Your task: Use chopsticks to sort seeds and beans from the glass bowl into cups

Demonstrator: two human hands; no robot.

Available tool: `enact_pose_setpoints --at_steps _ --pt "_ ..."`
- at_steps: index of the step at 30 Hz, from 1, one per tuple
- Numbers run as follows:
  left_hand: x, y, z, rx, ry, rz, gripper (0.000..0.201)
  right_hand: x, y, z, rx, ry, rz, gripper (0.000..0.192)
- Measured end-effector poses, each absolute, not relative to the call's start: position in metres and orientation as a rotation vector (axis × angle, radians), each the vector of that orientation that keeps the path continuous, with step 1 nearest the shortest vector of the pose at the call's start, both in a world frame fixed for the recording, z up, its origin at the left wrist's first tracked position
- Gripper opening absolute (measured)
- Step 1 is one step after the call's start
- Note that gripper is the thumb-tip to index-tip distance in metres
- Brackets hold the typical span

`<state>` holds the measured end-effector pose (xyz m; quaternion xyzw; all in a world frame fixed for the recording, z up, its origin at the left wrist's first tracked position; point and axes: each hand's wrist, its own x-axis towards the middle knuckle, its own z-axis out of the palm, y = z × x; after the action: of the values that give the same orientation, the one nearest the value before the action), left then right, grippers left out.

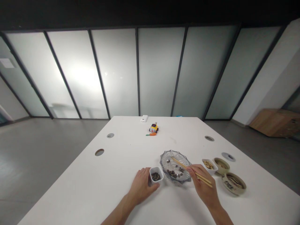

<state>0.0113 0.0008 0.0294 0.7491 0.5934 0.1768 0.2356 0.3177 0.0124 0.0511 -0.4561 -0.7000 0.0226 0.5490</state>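
My left hand (143,186) is closed around the side of a small white square bowl (156,169), which has dark bean-like pieces (155,177) inside. In my right hand (204,185) is a pair of wooden chopsticks (181,164), their tips over the far left part of a scalloped clear glass plate (187,178). Several dark brown pieces (172,173) lie in the near part of the plate, and a single one (168,161) sits close to the chopstick tips. Whether the tips touch anything is too small to tell.
Right of the plate stand a white bowl of pale nuts (208,164), a greenish bowl (221,165) and a bowl with dark lettering (234,184). Farther back are a yellow toy car (153,127), an orange-handled toy screwdriver (152,134) and a white box-shaped device (144,118). Round holes pierce the white table (112,187).
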Motion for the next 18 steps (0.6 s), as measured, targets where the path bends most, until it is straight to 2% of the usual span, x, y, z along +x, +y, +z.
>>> enact_pose_setpoints --at_steps 4,9,12,15,18 --pt "0.0109 0.0010 0.0281 2.057 1.624 0.500 0.031 0.3245 0.0131 0.0531 -1.163 -1.557 0.123 0.048" --pt "0.0106 0.0006 0.0297 2.050 1.625 0.499 0.031 0.3236 0.0116 0.0569 -1.063 -1.403 0.542 0.052" --pt "0.0109 0.0005 0.0301 2.056 1.623 0.500 0.030 0.3194 0.0094 0.0584 -1.047 -1.406 0.672 0.053" --pt "0.0109 0.0007 0.0301 2.055 1.621 0.507 0.030 0.3198 0.0085 0.0583 -1.109 -1.421 0.620 0.058" --pt "0.0104 0.0005 0.0309 2.053 1.618 0.501 0.030 0.3251 0.0095 0.0574 -1.210 -1.431 0.381 0.060"
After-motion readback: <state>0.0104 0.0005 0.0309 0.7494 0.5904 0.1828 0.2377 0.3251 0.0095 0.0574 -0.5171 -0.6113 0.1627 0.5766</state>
